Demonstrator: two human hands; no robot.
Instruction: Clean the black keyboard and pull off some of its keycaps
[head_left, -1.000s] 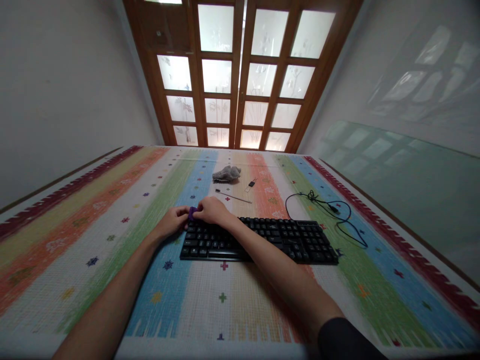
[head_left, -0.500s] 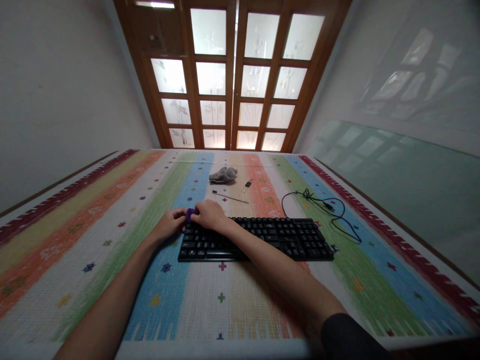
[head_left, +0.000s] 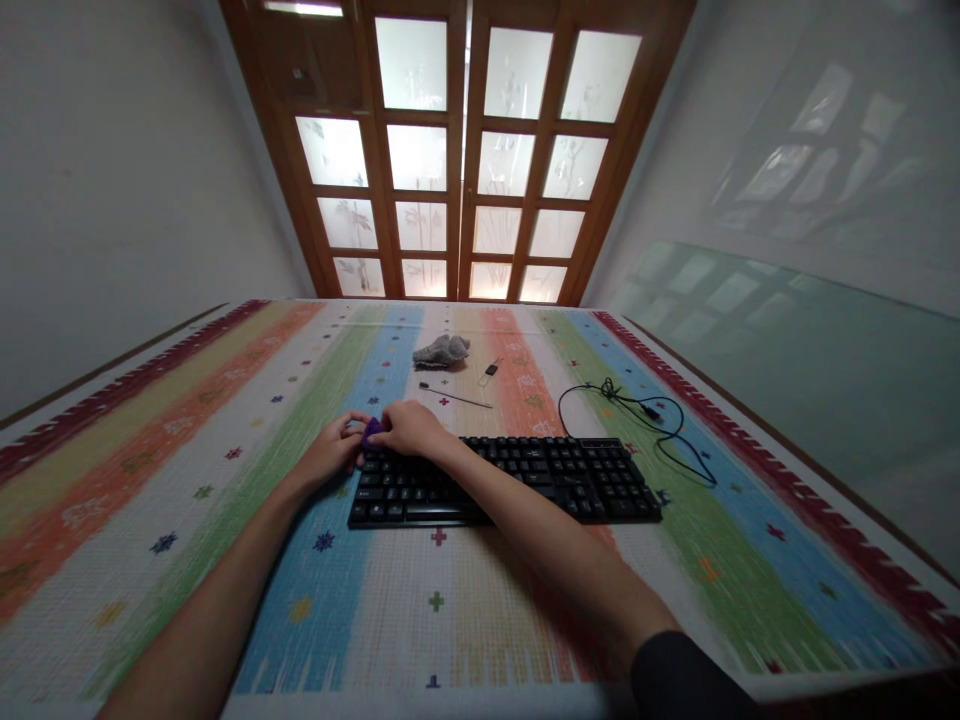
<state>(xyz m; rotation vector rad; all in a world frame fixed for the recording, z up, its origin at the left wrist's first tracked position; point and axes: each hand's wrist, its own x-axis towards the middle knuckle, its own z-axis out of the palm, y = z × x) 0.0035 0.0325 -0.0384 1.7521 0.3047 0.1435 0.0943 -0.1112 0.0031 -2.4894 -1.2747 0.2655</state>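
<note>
A black keyboard lies across a striped, many-coloured mat. My left hand and my right hand meet at the keyboard's far left corner. Between their fingertips sits a small purple object, pinched from both sides; what it is cannot be made out. My right forearm crosses over the keyboard's left half and hides some keys.
The keyboard's black cable curls on the mat to the right. Farther back lie a crumpled grey cloth, a thin dark rod and a small tool. Wooden glass-paned doors stand beyond.
Both hands with the purple object have stayed at the keyboard's left corner. The view has tilted slightly, so everything sits a little lower and further left.
</note>
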